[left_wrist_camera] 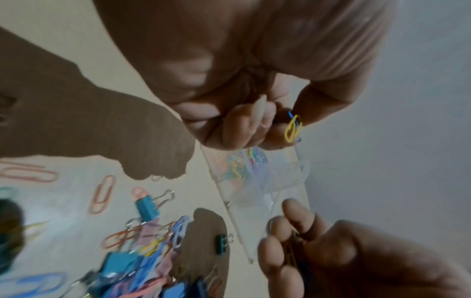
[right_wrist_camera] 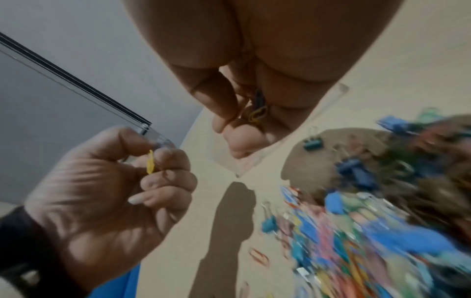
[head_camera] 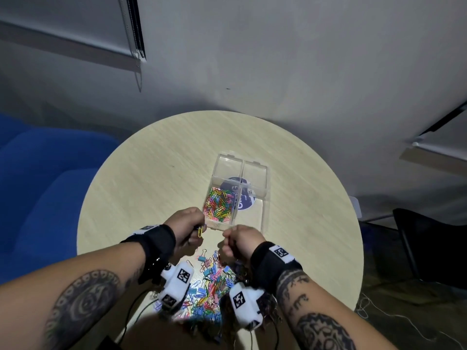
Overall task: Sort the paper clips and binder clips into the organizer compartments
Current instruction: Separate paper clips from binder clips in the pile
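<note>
At the near edge of the clear plastic four-compartment organizer (head_camera: 240, 188) on the round pale wooden surface (head_camera: 151, 173), left hand (head_camera: 188, 228) fingers pinch yellow and blue wire paper clips (left_wrist_camera: 293, 127), right hand (head_camera: 238, 242) fingers clench several paper clips (right_wrist_camera: 257, 108).

Office-like room: round wooden table (head_camera: 156, 157), blue sofa (head_camera: 45, 178), roller blinds (head_camera: 75, 26).

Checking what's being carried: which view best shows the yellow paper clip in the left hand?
The left wrist view: the yellow wire paper clip hangs sharp from the left hand. Head view shows it tiny; right wrist view, a blurred edge.
</note>
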